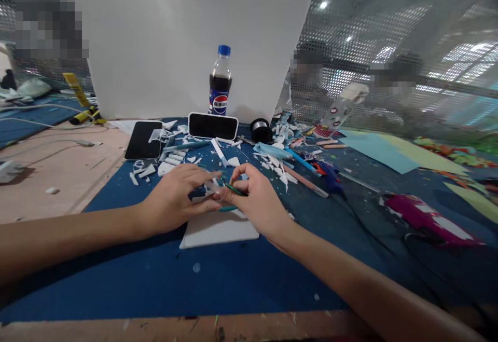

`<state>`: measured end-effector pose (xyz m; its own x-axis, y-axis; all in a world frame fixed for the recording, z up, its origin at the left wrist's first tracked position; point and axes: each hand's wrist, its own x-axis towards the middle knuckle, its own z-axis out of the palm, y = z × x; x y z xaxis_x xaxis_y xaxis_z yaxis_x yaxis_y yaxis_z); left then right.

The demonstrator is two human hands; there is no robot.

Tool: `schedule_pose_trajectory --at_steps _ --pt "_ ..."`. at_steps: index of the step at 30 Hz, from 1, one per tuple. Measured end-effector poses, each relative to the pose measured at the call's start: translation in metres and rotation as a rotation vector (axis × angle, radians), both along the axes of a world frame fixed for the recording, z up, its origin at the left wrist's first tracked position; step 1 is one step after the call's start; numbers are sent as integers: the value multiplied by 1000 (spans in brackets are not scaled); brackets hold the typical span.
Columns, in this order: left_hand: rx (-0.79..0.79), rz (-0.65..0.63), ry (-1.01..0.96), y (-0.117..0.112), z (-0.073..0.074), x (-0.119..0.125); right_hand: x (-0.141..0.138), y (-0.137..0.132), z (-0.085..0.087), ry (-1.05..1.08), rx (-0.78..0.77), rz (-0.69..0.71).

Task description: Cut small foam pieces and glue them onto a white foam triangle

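My left hand (177, 196) and my right hand (257, 199) meet over a white foam sheet (218, 230) on the blue mat (163, 274). My right hand is closed in a pinch around a thin green tool (233, 190), its fingertips pointing left. My left hand lies next to it, fingers pressed together on a small white piece (212, 186) at the tool's tip. What that piece is I cannot make out. White foam scraps (171, 163) lie scattered just beyond both hands.
A cola bottle (220, 82) stands before a white board (187, 41). Two phones (143, 139) (212, 125), a tape roll (261, 130), pens (307, 181), a pink object (424, 217) and paper sheets (379, 150) lie on the mat. Mesh screen behind; other people beyond it.
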<state>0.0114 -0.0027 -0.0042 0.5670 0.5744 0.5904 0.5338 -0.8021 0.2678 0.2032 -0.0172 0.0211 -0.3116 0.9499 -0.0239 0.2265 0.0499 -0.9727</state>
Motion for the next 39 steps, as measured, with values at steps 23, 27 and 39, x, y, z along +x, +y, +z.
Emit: schedule_pose_trajectory --at_steps 23,27,39 --pt "39 -118 52 -4 4 6 2 -4 8 34 -30 -2" --pt "94 -95 -25 -5 -1 4 3 -5 5 54 -29 4" --pt "124 -32 -123 -6 3 0 3 -3 8 41 -69 7"
